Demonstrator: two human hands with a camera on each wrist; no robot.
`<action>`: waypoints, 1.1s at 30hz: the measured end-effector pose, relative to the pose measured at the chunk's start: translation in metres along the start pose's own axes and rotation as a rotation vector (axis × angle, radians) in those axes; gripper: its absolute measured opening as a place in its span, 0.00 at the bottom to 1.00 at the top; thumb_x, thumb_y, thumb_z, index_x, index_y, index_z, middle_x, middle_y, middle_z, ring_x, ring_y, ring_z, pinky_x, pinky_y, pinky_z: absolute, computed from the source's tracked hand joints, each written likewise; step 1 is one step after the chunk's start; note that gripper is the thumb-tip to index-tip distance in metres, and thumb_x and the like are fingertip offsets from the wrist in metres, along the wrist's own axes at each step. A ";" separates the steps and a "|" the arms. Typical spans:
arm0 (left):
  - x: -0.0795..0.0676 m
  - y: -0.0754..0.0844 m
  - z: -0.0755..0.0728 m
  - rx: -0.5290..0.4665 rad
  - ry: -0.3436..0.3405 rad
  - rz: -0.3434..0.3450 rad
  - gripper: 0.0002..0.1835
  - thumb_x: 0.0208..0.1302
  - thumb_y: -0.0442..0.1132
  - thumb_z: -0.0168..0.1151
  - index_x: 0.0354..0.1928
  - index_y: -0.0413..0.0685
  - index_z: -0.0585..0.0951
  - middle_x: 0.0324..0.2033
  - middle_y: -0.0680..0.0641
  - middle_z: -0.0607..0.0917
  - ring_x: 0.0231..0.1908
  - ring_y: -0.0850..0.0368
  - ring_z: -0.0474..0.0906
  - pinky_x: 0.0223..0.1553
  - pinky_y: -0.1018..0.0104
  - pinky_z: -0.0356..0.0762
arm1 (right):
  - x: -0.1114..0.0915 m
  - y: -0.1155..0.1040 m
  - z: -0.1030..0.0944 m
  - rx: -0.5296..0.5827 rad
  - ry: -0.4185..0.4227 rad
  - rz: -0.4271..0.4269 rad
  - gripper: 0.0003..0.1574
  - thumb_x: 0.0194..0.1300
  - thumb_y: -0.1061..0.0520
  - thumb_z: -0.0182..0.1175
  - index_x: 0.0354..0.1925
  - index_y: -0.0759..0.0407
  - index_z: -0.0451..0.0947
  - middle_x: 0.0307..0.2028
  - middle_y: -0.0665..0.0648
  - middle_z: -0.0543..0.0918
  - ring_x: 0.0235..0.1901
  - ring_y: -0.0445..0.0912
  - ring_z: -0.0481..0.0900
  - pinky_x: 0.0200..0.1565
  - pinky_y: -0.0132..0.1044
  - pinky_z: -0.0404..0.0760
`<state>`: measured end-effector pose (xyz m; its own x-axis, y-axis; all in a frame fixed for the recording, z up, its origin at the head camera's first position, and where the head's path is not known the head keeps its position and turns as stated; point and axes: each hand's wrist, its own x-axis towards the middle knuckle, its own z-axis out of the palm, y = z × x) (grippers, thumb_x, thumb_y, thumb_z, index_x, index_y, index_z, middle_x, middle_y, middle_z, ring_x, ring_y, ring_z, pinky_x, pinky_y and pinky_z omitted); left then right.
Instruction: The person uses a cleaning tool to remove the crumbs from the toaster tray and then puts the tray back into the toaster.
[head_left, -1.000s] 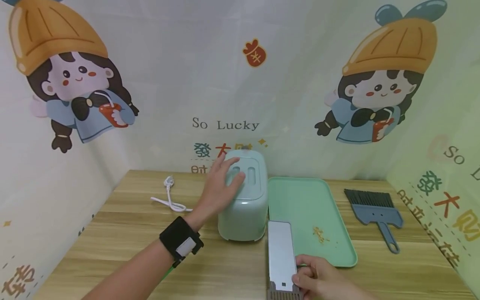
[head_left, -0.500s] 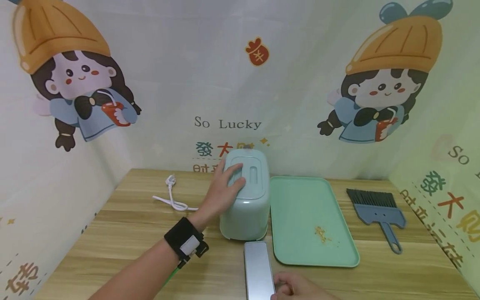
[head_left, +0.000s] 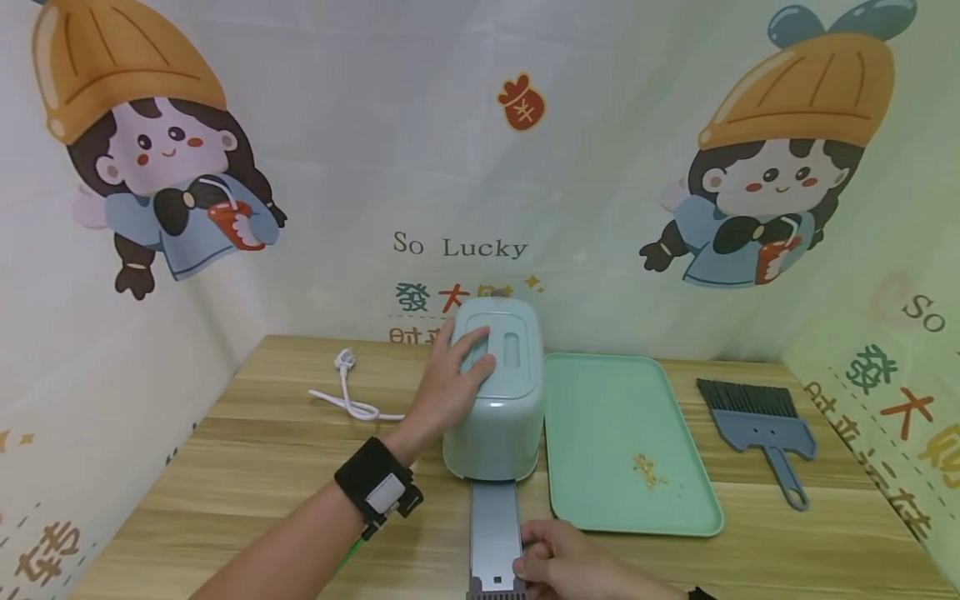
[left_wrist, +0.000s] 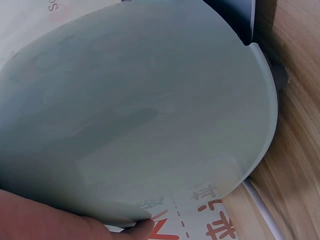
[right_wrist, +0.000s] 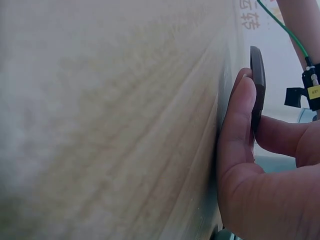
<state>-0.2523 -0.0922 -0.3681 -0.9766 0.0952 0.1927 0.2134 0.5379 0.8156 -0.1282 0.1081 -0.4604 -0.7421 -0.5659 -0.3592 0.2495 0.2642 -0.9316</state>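
A pale green toaster stands mid-table with two slots in its top. My left hand rests on the top's left side, fingers spread, the thumb and a finger reaching over the left slot. In the left wrist view the toaster's side fills most of the picture. My right hand pinches the right edge of a long metal crumb tray near its dark slatted end. The tray's far end is hidden under the toaster's front. In the right wrist view, thumb and fingers grip the dark tray end from both sides.
A green serving tray holding a small heap of crumbs lies right of the toaster. Further right is a blue-grey brush. At the left a white power cord lies on the wooden table. A printed cloth backdrop rises behind.
My right hand has carried the crumb tray leftward, from beside the toaster to in front of it, then forward so its far end goes under the toaster. My left hand stays on top.
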 end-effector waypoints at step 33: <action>0.000 -0.002 0.002 -0.043 -0.004 0.008 0.24 0.71 0.52 0.51 0.68 0.64 0.67 0.73 0.50 0.38 0.70 0.45 0.37 0.66 0.37 0.43 | 0.006 -0.005 0.010 0.022 0.016 0.045 0.05 0.69 0.64 0.53 0.42 0.65 0.69 0.26 0.54 0.73 0.26 0.45 0.73 0.29 0.34 0.78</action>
<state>-0.2532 -0.0917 -0.3708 -0.9749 0.1026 0.1978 0.2224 0.5005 0.8367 -0.1276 0.0955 -0.4587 -0.7398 -0.5413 -0.3997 0.2963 0.2713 -0.9158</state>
